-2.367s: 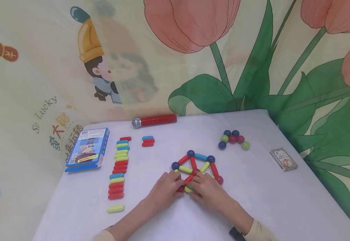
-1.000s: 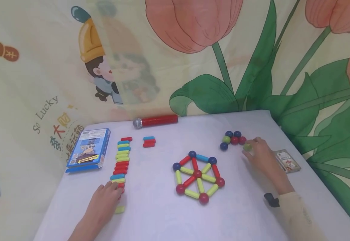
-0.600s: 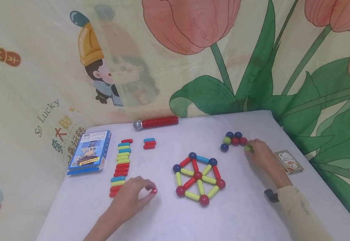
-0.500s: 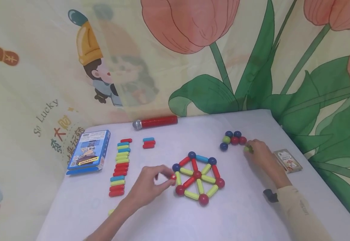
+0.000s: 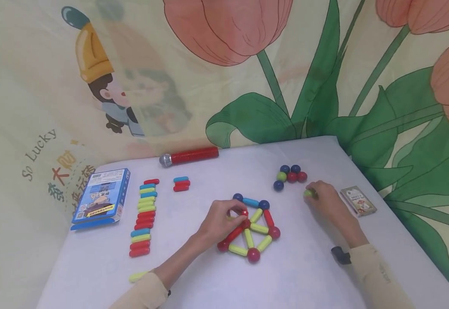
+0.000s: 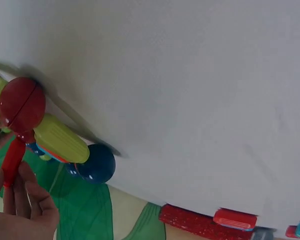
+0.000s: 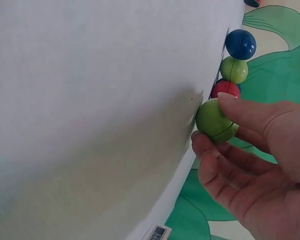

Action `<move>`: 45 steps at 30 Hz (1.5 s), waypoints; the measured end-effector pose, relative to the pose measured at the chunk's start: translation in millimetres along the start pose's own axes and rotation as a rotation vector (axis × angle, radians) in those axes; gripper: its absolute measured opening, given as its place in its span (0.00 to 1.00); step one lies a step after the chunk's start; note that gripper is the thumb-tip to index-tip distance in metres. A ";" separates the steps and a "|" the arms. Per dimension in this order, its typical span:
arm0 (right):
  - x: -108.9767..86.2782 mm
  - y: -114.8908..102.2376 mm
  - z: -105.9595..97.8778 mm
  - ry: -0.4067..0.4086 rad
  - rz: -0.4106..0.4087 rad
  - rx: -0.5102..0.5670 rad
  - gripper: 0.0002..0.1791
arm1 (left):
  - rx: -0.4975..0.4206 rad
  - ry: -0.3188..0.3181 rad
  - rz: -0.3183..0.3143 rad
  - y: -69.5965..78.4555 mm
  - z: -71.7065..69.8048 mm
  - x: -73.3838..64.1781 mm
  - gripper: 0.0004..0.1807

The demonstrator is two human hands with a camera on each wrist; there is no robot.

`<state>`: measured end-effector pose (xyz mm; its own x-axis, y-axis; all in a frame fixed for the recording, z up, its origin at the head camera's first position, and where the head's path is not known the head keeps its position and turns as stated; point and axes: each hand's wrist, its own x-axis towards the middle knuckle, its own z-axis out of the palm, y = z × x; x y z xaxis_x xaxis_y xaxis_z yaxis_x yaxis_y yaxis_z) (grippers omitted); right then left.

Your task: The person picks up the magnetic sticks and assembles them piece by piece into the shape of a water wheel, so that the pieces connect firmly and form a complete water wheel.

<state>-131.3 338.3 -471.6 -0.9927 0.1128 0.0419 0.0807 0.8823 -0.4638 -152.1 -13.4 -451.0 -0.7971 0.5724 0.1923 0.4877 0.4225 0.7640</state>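
On the white table lies a flat wheel of magnetic rods and balls, with a red ball at its hub. My left hand pinches a red magnetic rod between thumb and fingers. The rod is held over the hub, its end at or touching a red ball in the left wrist view. That hand hides the wheel's left side in the head view. Off to the right, my right hand holds a green ball between thumb and fingertips, just in front of the loose ball cluster.
A column of red, blue and yellow-green rods runs down the left, with a small rod stack beside it. A blue box stands at far left, a red microphone at the back, a small card box at right.
Both hands have left the wheel. The left hand has taken a red rod from the column's lower end and carried it right, over the hub. The right hand has taken hold of the green ball.
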 end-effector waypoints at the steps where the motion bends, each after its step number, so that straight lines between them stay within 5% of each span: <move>1: 0.2 0.8 0.1 0.003 -0.001 0.000 0.21 | -0.001 -0.005 -0.002 -0.4 0.7 -0.1 0.15; 9: -5.4 -13.2 -7.1 0.030 -0.055 0.014 0.21 | 0.013 -0.018 -0.060 -1.8 0.2 -7.4 0.21; 14: -22.5 -73.3 -20.0 0.089 -0.345 0.148 0.21 | 0.157 -0.018 -0.104 -4.4 -5.5 -26.8 0.25; 19: -23.8 -132.3 -7.9 -0.036 -0.566 0.284 0.23 | 0.301 0.061 -0.083 -15.3 -26.2 -46.5 0.25; 24: -21.3 -144.4 10.5 -0.130 -0.540 0.281 0.22 | 0.460 0.166 -0.145 -47.4 -62.4 -37.5 0.27; 30: -22.8 -141.1 26.2 -0.162 -0.518 0.277 0.23 | 0.645 0.143 -0.241 -92.5 -102.2 -11.4 0.34; 38: -25.5 -139.4 33.0 -0.171 -0.526 0.307 0.26 | 0.879 0.104 -0.129 -125.2 -103.3 1.0 0.33; 42: -25.6 -141.2 35.0 -0.198 -0.478 0.315 0.29 | 0.875 0.124 -0.108 -125.5 -97.9 -0.8 0.35; 45: -25.1 -141.4 36.6 -0.200 -0.444 0.319 0.32 | 0.846 0.110 -0.148 -114.7 -92.2 -2.3 0.34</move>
<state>-121.1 194.0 -439.4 -0.9253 -0.3523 0.1401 -0.3475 0.6402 -0.6851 -239.1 -127.9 -482.2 -0.8819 0.4177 0.2187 0.4426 0.8932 0.0790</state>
